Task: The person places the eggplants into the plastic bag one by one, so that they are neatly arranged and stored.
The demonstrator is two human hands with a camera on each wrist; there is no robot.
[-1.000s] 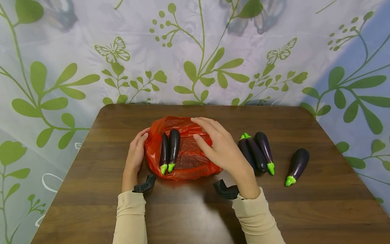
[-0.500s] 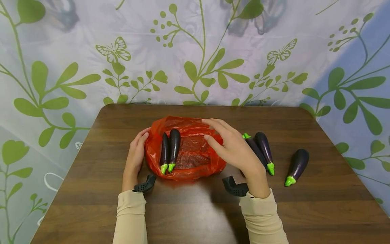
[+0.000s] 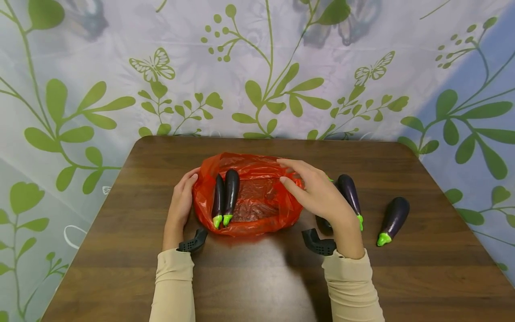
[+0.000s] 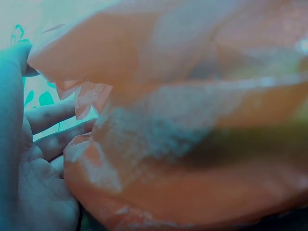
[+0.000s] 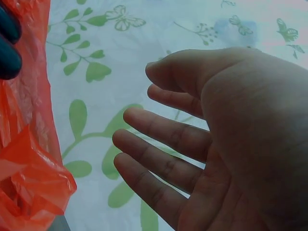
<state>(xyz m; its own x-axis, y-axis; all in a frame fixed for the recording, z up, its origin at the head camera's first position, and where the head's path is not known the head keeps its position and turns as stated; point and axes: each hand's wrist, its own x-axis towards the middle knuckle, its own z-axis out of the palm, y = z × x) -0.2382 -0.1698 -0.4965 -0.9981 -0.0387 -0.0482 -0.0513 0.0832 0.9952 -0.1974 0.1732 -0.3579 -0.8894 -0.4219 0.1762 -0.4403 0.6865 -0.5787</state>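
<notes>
An orange-red plastic bag (image 3: 253, 230) stands with its mouth open on the table, and two dark purple eggplants (image 3: 231, 192) with bright green caps lie side by side in its left half. My left hand (image 3: 181, 201) rests against the bag's left side, fingers extended; the left wrist view shows some of those fingers (image 4: 50, 115) passing behind the plastic. Over the bag's right rim, my right hand (image 3: 322, 192) hovers with fingers spread and holds nothing. In the right wrist view, its fingers (image 5: 168, 134) are apart from the bag (image 5: 41, 187).
Right of the bag, an eggplant (image 3: 351, 194) lies beyond my right hand, which partly hides others (image 3: 325, 223) there. Another eggplant (image 3: 394, 219) lies alone farther right. The brown wooden table (image 3: 257, 286) ends at a leaf-patterned cloth (image 3: 185, 67). Black wrist mounts (image 3: 319, 243) jut inward.
My right hand has moved rightward from above the bag's interior to its right rim, and the bag's right side now spreads wider. My left hand has stayed at the left side.
</notes>
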